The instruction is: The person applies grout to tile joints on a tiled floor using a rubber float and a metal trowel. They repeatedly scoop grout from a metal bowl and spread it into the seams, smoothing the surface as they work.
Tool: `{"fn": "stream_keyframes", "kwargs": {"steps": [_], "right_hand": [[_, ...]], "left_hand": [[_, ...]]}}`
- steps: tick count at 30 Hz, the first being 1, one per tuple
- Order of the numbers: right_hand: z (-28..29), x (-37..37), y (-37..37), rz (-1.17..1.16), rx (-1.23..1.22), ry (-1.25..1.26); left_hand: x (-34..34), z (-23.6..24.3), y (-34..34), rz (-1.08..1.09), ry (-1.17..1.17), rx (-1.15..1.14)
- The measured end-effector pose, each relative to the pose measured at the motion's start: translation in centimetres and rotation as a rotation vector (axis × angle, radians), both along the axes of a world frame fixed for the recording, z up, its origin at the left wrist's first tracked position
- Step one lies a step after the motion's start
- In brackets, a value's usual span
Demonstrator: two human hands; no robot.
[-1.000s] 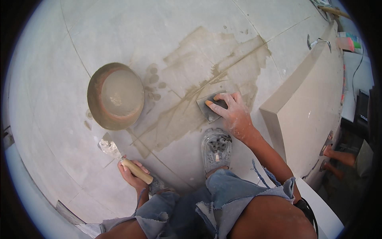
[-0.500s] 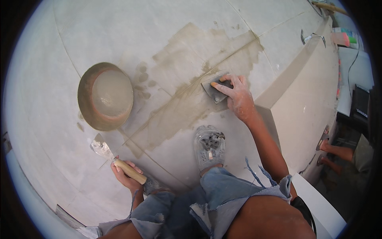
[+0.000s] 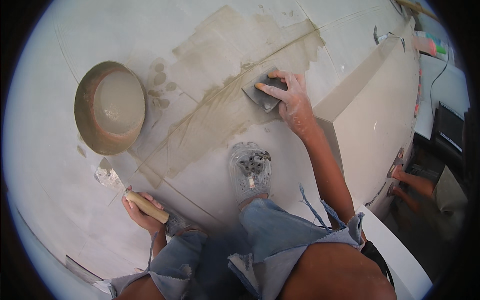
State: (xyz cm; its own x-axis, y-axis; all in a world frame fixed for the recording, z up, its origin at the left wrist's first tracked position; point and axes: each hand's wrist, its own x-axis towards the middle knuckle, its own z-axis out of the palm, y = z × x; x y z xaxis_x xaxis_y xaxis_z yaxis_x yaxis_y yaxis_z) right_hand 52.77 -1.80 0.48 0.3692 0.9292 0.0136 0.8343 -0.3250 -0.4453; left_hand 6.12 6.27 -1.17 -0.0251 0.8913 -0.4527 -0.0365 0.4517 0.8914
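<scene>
My right hand (image 3: 295,107) grips a dark grey, flat spreader pad (image 3: 261,91), thumb and fingers pinching it, over wet grey-beige grout (image 3: 200,132) smeared along a tile joint. The fingertips have yellowish covers, and pale residue coats the hand. In my left hand (image 3: 142,212) is a putty knife (image 3: 147,206), its wooden handle in the palm and its smeared metal blade pointing up and left, above the tiles. A round metal pan (image 3: 82,107) stands beyond that blade, holding pale grey grout mix (image 3: 119,102).
Large pale tiles (image 3: 45,150) cover the floor. My residue-coated clog (image 3: 250,170) rests near the smear. A beige raised ledge (image 3: 370,125) runs along the right, with a hammer-like tool (image 3: 385,37) on its far end. Beyond it stand another person's legs (image 3: 415,185) and a black case (image 3: 448,125).
The whole view has shifted, so the pan, smear and shoe sit further left and higher. Both hands keep their tools; the spreader pad stays near the joint, slightly turned.
</scene>
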Motion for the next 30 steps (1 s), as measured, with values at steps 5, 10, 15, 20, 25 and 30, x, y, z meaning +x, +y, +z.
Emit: {"fn": "stream_keyframes", "kwargs": {"steps": [5, 10, 15, 20, 25, 30], "right_hand": [[2.0, -0.4, 1.1, -0.042, -0.017, -0.065], [4.0, -5.1, -7.2, -0.077, -0.231, -0.191], [2.6, -5.9, -8.8, -0.105, -0.278, -0.245], [1.0, -2.5, -2.1, -0.082, -0.118, -0.301], [0.9, 1.1, 2.8, -0.054, -0.05, -0.277], [2.0, -0.3, 1.1, -0.051, -0.049, -0.215]], "left_hand": [[-0.4, -0.9, 0.2, -0.004, -0.038, -0.025], [0.0, 0.0, -0.2, -0.012, -0.001, 0.005], [-0.2, -0.3, -0.3, 0.019, 0.007, 0.001], [-0.2, -0.3, -0.2, 0.014, 0.009, -0.011], [-0.3, -1.0, -0.1, 0.023, -0.032, -0.017], [-0.1, 0.0, -0.3, 0.054, 0.014, -0.007]]}}
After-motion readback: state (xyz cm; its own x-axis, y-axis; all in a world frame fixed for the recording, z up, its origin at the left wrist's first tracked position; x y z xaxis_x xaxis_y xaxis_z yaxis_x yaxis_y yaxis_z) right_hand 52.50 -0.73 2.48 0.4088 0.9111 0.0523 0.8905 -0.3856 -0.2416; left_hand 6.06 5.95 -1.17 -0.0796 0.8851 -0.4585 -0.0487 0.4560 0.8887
